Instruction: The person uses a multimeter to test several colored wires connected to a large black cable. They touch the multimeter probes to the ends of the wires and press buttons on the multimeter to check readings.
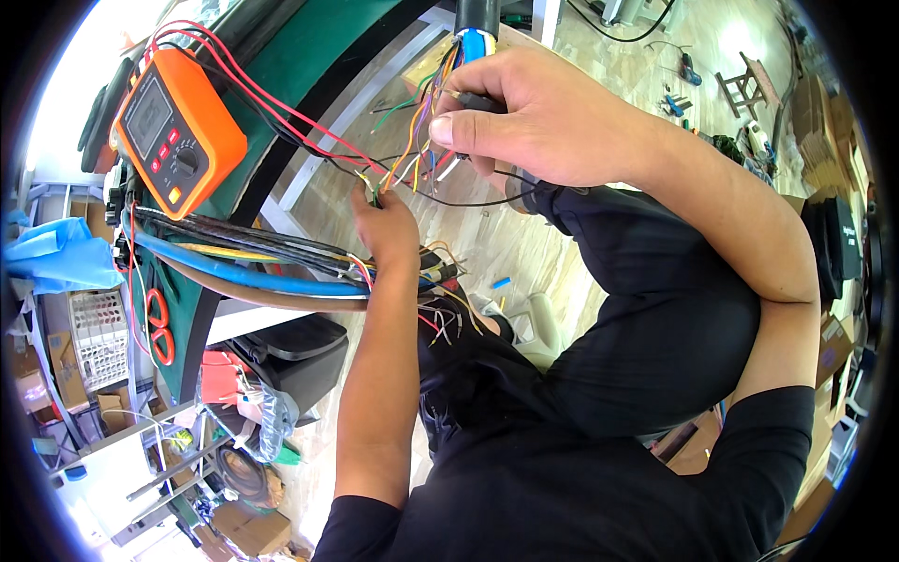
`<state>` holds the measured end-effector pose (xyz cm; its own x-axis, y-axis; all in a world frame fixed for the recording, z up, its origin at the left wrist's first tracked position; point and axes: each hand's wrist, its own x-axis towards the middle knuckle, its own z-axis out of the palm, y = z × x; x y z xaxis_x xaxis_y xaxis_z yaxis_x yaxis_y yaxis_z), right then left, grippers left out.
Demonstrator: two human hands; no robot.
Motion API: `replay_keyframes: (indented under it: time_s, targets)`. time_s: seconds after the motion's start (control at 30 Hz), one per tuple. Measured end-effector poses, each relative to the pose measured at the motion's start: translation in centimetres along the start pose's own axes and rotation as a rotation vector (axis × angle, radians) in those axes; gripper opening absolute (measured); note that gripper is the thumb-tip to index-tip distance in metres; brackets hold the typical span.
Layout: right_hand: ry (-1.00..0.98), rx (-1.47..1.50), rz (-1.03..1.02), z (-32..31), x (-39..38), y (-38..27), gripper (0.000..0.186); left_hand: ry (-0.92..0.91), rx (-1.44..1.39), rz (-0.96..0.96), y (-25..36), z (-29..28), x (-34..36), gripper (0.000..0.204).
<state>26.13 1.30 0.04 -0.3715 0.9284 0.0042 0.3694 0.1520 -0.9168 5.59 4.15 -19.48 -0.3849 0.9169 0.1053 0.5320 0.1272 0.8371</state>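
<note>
My left hand (pixel 386 225) is closed in a pinch on the stripped ends of several thin coloured wires (pixel 373 190), where the red test leads (pixel 323 140) also arrive. My right hand (pixel 534 117), up and to the right of it, grips a short black handle (pixel 482 101) that looks like a test probe; its tip is hidden. Between the hands fan out orange, purple, white and green wires (pixel 420 117) from a thick black cable (pixel 478 17) at the top. An orange multimeter (pixel 211 140) leans on the green bench mat, its leads running toward my hands.
Left of my left forearm, thick blue, brown and black cables (pixel 281 281) cross the bench edge. Red-handled scissors (pixel 161 328) lie on the green mat (pixel 183 361). Below stands a black bin (pixel 295 361). A small wooden stool (pixel 746 86) and a power drill (pixel 690 70) are on the floor.
</note>
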Motion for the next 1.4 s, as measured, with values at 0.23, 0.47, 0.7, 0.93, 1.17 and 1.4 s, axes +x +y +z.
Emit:
replay_keyframes:
  time_s: [0.23,0.47,0.7,0.93,1.17,1.4]
  targets:
    - [0.009,-0.009,0.032,-0.4,0.0,0.1,0.029,-0.032,-0.101,-0.040,0.8,0.2,0.1,0.044]
    - [0.037,-0.051,-0.002,-0.2,0.2,0.9,0.029,-0.049,-0.085,-0.087,0.1,1.2,0.9,0.037]
    - [0.050,-0.013,0.003,-0.2,0.1,0.9,0.034,-0.068,-0.108,-0.154,1.3,1.3,0.8,0.025]
    - [0.032,-0.053,0.017,-0.2,0.3,0.8,0.033,-0.280,-0.080,-0.112,2.8,-1.9,-1.5,0.027]
    - [-0.105,0.117,-0.065,1.3,0.5,1.8,0.035,-0.377,-0.535,-0.196,8.5,-11.5,-6.8,0.031]
    - [-0.450,0.022,-0.139,4.4,0.9,0.0,0.037,-0.502,-1.218,-0.149,13.8,-15.8,-3.8,0.032]
